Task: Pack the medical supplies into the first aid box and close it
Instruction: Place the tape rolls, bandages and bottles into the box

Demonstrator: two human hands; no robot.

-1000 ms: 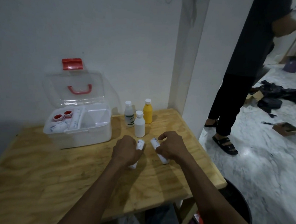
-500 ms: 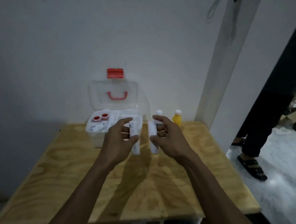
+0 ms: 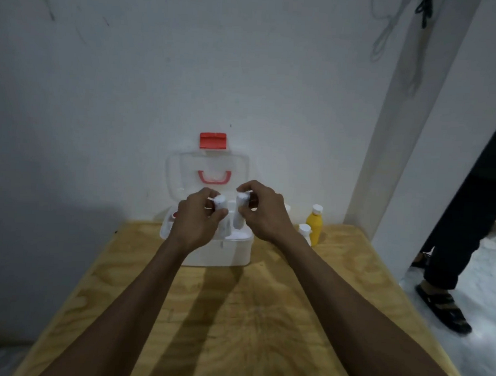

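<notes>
Above first aid box (image 3: 223, 251), left hand (image 3: 197, 224) gripping white roll (image 3: 221, 208), right hand (image 3: 264, 214) gripping second roll (image 3: 239, 216)

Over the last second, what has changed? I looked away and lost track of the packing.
Both hands lifted their white rolls off the table and carried them forward: the left hand and right hand now hold the left roll and right roll above the open first aid box. The lid stayed up; the yellow bottle stayed put.

No legible text, label or brand on the first aid box (image 3: 223, 252) or bottles at 3 o'clock.
</notes>
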